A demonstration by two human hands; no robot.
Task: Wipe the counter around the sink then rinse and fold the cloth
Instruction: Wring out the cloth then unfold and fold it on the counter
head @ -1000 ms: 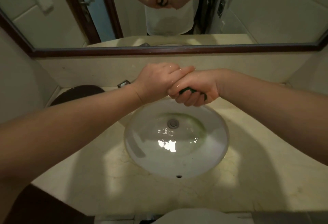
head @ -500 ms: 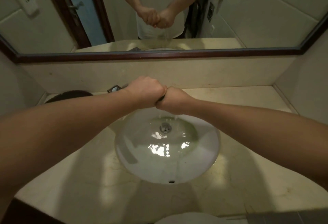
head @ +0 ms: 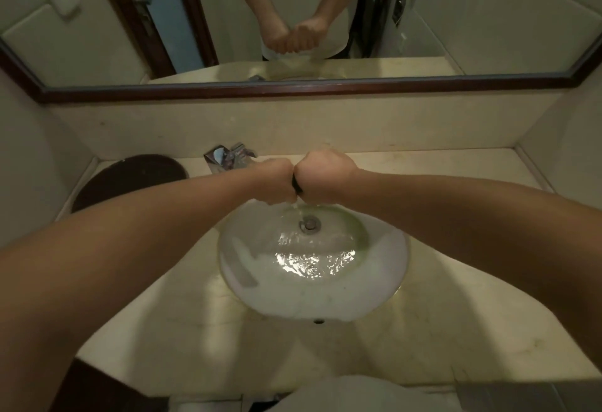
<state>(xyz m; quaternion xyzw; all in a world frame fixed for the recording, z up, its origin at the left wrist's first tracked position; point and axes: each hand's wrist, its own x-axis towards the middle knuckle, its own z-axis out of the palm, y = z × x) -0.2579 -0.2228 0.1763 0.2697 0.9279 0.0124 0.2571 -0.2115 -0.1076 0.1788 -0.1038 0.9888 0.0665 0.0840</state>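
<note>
The left hand (head: pixel 277 180) and right hand (head: pixel 321 177) are now two tight fists pressed together over the round white sink (head: pixel 384 297), squeezing the dark green cloth (head: pixel 296 186). More water drips down than before, so rinsing is nearly done.

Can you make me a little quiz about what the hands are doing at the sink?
1. True or false: both fists press together over the sink.
2. What dark thing shows between the left hand and right hand? A) cloth B) spoon C) cup
3. What lies in the basin by the drain?

Key: 1 true. 2 A. 3 water.
</note>
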